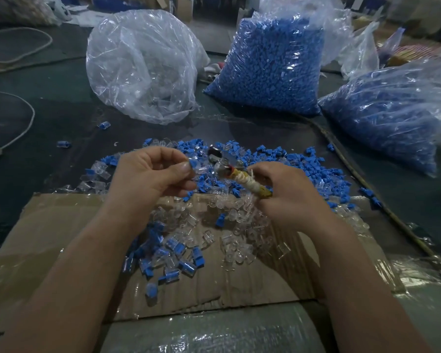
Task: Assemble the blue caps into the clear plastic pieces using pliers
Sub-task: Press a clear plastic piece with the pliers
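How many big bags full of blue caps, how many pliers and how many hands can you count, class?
Bags of blue caps: 2
Pliers: 1
Hands: 2, left hand and right hand
Total: 5

I can read no text, label, brand or number anywhere in my view, neither on the plastic bags [270, 67] nor on the cardboard sheet [61, 225].

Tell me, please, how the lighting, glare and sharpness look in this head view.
Head view: dim overall; glare streaks on the clear bag and taped cardboard; pliers in the right hand slightly blurred; edges bent by the wide angle.
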